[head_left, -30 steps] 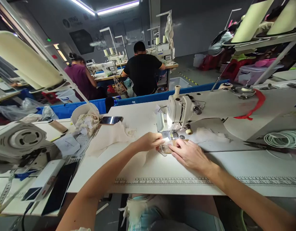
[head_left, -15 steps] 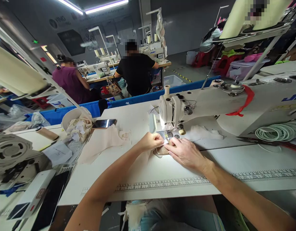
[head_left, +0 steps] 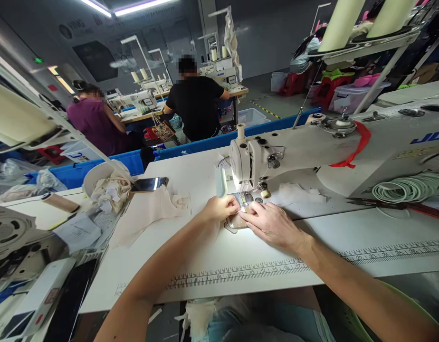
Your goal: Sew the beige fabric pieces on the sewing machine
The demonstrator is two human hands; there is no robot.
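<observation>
Under the needle of the white sewing machine [head_left: 248, 161], both hands work at a small beige piece of fabric [head_left: 237, 221]. My left hand [head_left: 222, 208] is closed, thumb and forefinger pinching the fabric's edge just left of the presser foot [head_left: 246, 198]. From the right, my right hand [head_left: 274, 224] closes on the same piece, its fingertips almost meeting those of the left. A white bit shows between the fingertips, too small to make out. Part of the fabric is hidden beneath the fingers.
Left on the table lie pale cut fabric [head_left: 148, 213], a phone [head_left: 150, 184], a cap-like holder with scraps [head_left: 110, 187] and a thread cone [head_left: 60, 203]. At right are scissors [head_left: 379, 203] and a pale green cord coil [head_left: 408, 187]. A ruler [head_left: 248, 271] runs along the front edge. Several people sit beyond.
The whole view has shifted slightly, so things appear a little farther left. Both hands keep their hold on the fabric at the needle, with hardly any movement relative to the machine.
</observation>
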